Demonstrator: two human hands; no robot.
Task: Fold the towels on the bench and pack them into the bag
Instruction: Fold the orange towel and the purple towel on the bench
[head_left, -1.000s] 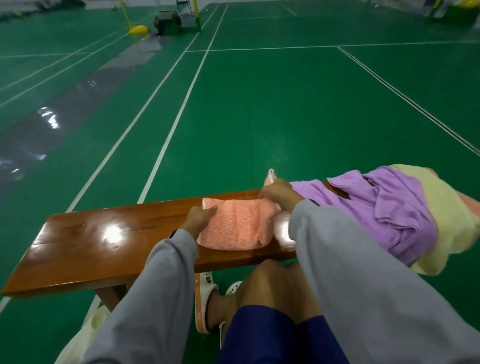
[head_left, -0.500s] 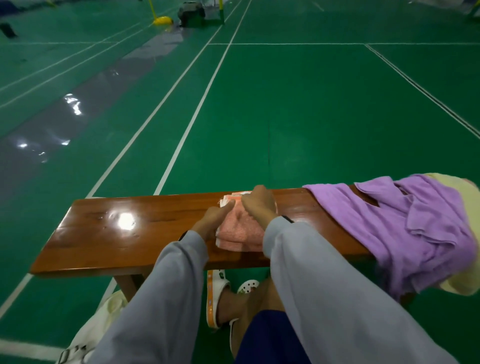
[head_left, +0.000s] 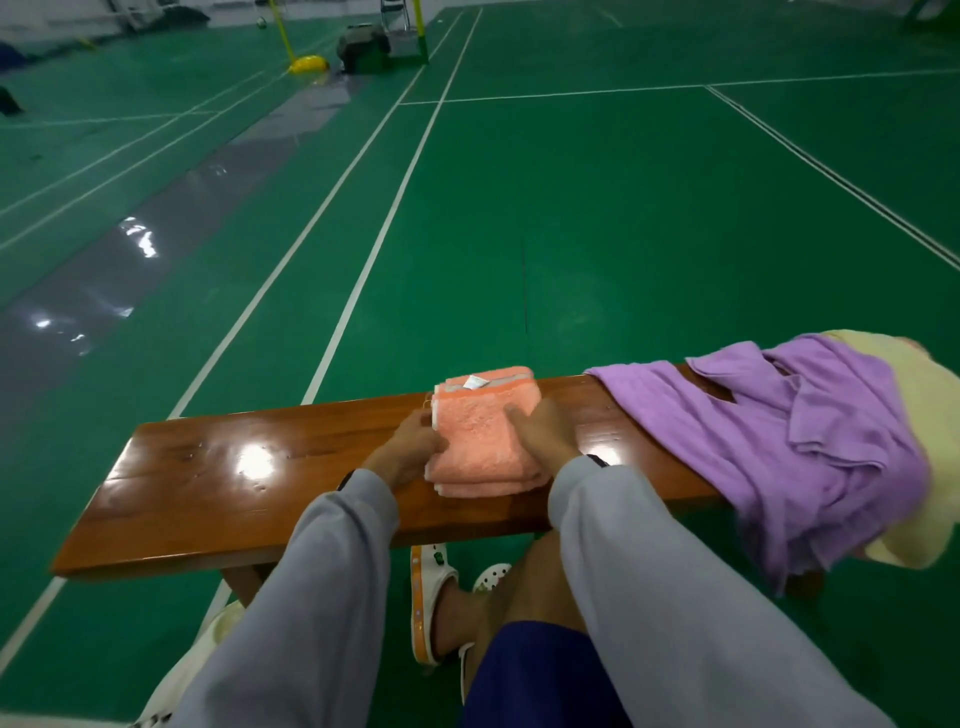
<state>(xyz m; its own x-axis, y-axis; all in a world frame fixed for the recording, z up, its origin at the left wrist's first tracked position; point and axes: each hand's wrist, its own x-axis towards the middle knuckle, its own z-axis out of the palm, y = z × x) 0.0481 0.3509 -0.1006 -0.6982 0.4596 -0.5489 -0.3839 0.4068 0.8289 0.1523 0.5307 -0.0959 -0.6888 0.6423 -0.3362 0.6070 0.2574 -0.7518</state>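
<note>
- Green court flooring with white lines stretches out behind a glossy wooden counter (head_left: 208, 483), where the person sits with both arms reaching forward.
- One peach towel (head_left: 480, 431) lies on the middle of the counter, folded down into a small thick square with its label showing at the far edge.
- The left hand (head_left: 410, 447) sits against the square's left side. Its fingers touch the edge, but whether they pinch it cannot be told.
- The right hand (head_left: 545, 431) rests on the square's right part with fingers fairly straight, pressing down and holding nothing.
- A purple towel (head_left: 805, 441) lies crumpled over the counter's right end, with a yellow towel (head_left: 930, 395) under it. Neither is folded.
- A pale bag (head_left: 208, 649) shows on the floor below the counter's left side, mostly hidden by a sleeve. Its contents cannot be seen.
- Judged from this, the first fold looks about finished, its packing is not yet done, and two towels remain.
</note>
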